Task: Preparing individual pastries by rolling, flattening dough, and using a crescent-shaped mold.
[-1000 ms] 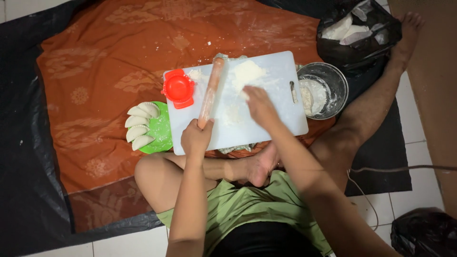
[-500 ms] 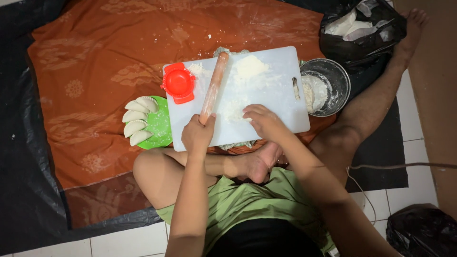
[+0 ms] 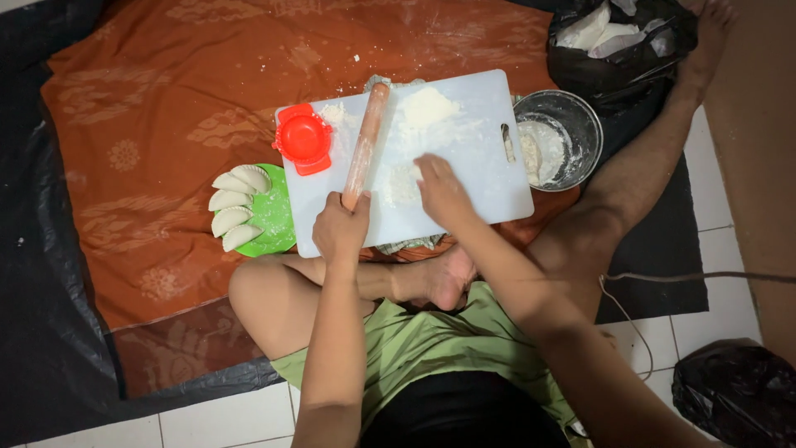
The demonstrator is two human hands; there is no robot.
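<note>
The person is sitting cross-legged on an orange patterned cloth (image 3: 149,124), looking straight down at a white cutting board (image 3: 481,158) lying in the upper middle of the frame. The left hand (image 3: 342,228) is wrapping its fingers closed around the near end of a wooden rolling pin (image 3: 366,141), which is lying at a slant on the board, its far end pointing toward the top of the frame. The right hand (image 3: 444,192) is pressing down flat, fingers spread open and gripping nothing, on a floured patch of dough (image 3: 398,184) just right of the pin's lower end (whether the fingertips are pinching any of it, I cannot tell).

Further up the board, a small heap of flour (image 3: 429,106) is sitting near the top edge. At the board's left corner a red dumpling press (image 3: 304,138) is resting partly over the edge. Just below it, at centre left, a green plate (image 3: 274,217) is holding four folded dumplings (image 3: 232,207) in a column, touching one another. Right of the board, a metal bowl (image 3: 564,124) is standing just beside its edge, dusted white inside. In the upper right corner a black bag (image 3: 622,41) is lying open with pale packets inside.
</note>
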